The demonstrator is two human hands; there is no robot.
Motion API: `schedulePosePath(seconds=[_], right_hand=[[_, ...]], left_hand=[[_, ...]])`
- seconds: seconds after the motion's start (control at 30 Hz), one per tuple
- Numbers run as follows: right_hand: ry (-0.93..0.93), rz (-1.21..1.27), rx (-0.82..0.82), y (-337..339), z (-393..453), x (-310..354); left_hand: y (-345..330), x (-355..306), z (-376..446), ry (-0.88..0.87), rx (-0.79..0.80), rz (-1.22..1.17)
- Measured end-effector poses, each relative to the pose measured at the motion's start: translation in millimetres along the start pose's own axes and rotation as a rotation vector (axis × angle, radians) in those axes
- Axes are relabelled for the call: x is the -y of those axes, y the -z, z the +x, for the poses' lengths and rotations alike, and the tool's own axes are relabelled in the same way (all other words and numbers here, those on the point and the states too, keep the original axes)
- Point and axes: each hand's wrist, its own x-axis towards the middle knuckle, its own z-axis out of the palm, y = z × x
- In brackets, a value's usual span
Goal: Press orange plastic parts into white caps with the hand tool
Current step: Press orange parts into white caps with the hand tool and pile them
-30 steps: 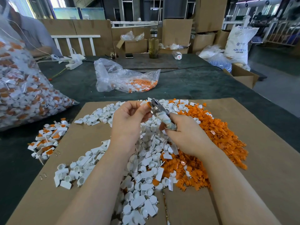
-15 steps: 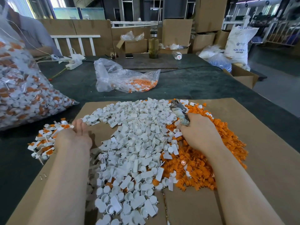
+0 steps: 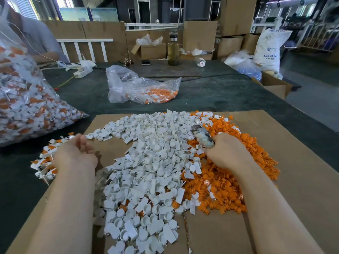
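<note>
Dark green felt covers the table (image 3: pixel 211 96), and a flat sheet of brown cardboard (image 3: pixel 293 162) lies on it under the work. On the cardboard one large heap of small white plastic caps (image 3: pixel 152 162) touches one heap of orange plastic parts (image 3: pixel 225 187) on its right side; both are too many to count.

The right hand (image 3: pixel 225 153) rests on the orange heap, its grip closed around the pale handle of the metal hand tool (image 3: pixel 202 136), whose tip points up and left over the seam between the two heaps. The left hand (image 3: pixel 77 154) is at the cardboard's left edge, fingers loosely curled and slack, holding nothing I can see, just beside a small pile of assembled white-and-orange pieces (image 3: pixel 44 162).

Half a second ago both hands were in much the same places; a second ago they were together at the centre, the left pinching a cap against the tool.

Farther out lie two clear plastic bags: a full one (image 3: pixel 27 110) at left, and a nearly empty one (image 3: pixel 139 88) beyond the cardboard.
</note>
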Motion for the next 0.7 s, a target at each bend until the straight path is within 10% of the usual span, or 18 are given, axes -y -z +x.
schedulePosePath(seconds=[0.43, 0.7], right_hand=[[-0.031, -0.08, -0.066, -7, -8, 14], [-0.032, -0.117, -0.077, -7, -10, 15]], left_hand=[[-5, 43, -8, -0.592, 0.485, 1.825], [-4, 43, -11, -0.654, 0.498, 1.891]])
